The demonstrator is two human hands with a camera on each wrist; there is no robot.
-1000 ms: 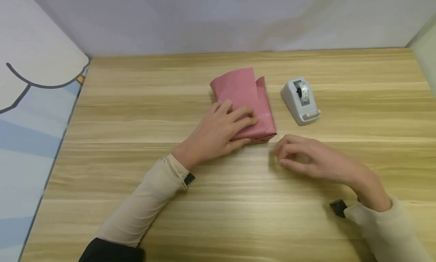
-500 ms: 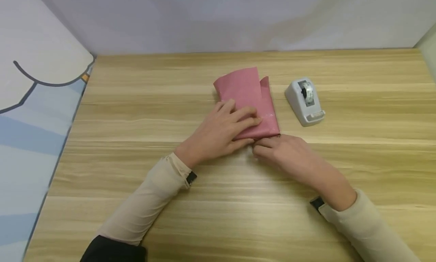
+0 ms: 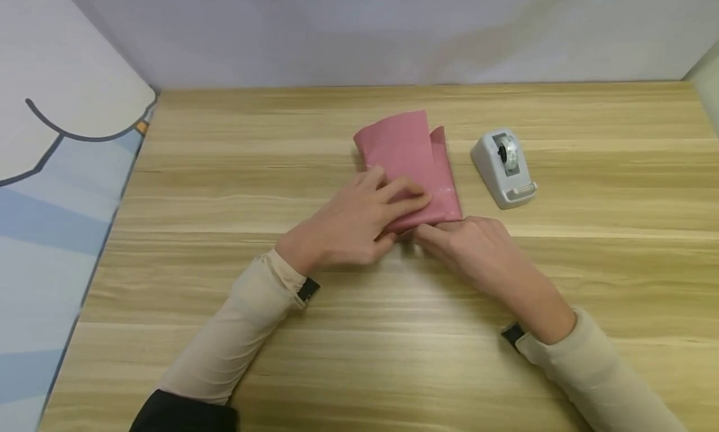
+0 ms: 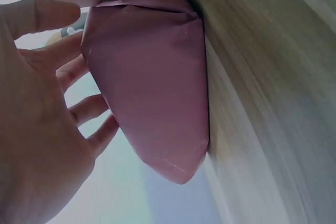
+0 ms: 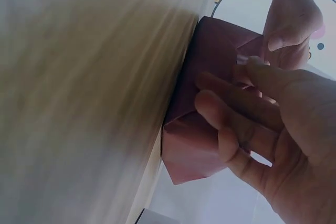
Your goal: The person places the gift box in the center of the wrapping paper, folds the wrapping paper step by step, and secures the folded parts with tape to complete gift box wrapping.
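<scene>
A package wrapped in pink paper (image 3: 399,145) lies on the table, its far end paper standing up loose. My left hand (image 3: 351,223) rests on top of it with fingers spread, thumb by the near edge. Against the package's near folded end is my right hand (image 3: 477,251). In the right wrist view, its thumb and index finger pinch a small clear strip like tape (image 5: 242,59), while the other fingers curve close to the pink paper. The left wrist view shows the package's smooth long side (image 4: 147,82), the left fingers lying along its upper edge.
A light grey tape dispenser (image 3: 494,179) with a clear roll stands right of the package. The wood-grain table (image 3: 224,151) meets a pale wall (image 3: 337,39) at the back. At the left is a panel with cartoon drawings (image 3: 50,245).
My right hand has moved left from beside the package to its near end. The left hand stays on top, its thumb drawn in slightly. The dispenser has stayed in place.
</scene>
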